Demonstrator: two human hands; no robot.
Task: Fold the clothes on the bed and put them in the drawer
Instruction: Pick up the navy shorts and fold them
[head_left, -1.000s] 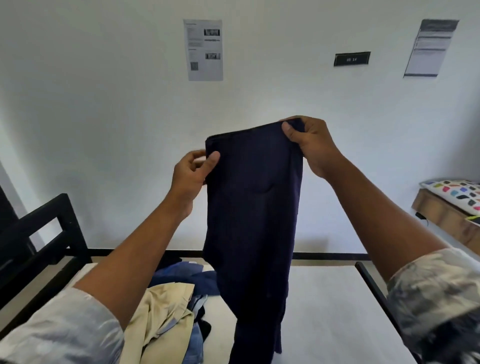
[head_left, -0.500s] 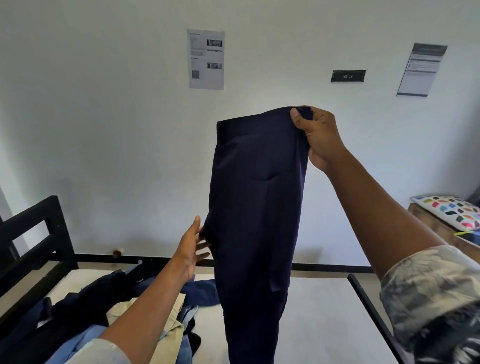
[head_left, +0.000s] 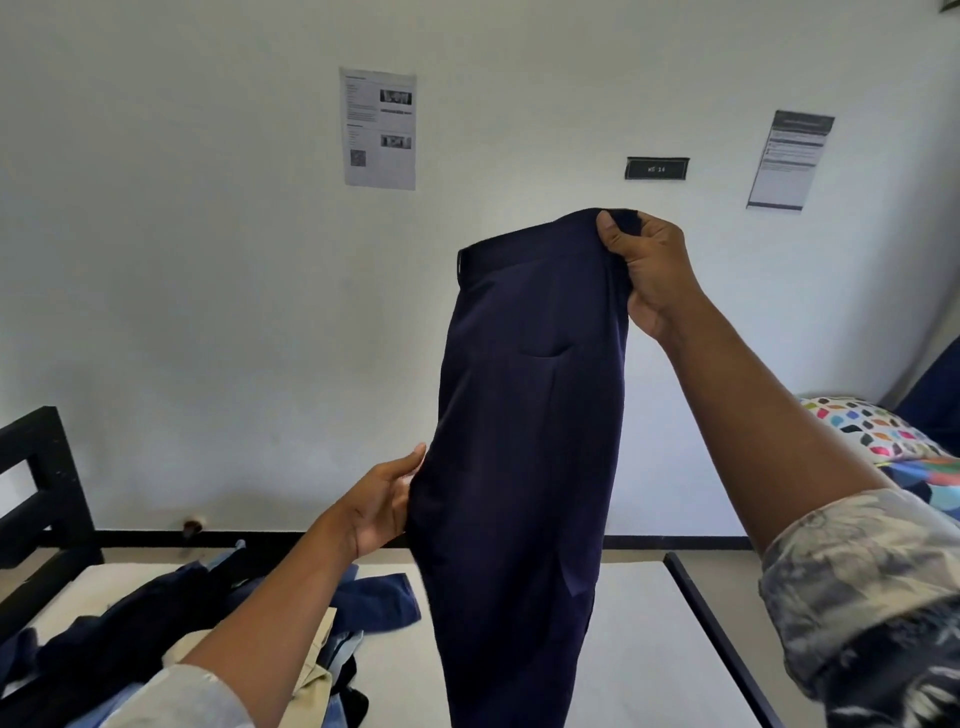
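The trousers (head_left: 524, 415) are plain dark navy. The wall (head_left: 208, 260) is white, with a black skirting band (head_left: 145, 538) and a black plaque (head_left: 657, 168). The bed frame (head_left: 47, 493) is black and the mattress (head_left: 649, 649) white. The heaped clothes (head_left: 374, 603) are navy, blue and beige. The pillow (head_left: 862, 423) is white with many-coloured patches. The right sleeve (head_left: 857, 571) is mottled grey and cream.

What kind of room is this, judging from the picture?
Probably a bedroom, perhaps in a dormitory: a black-framed bed with a bare mattress, a pile of clothes on it, and printed notices taped to the white wall.
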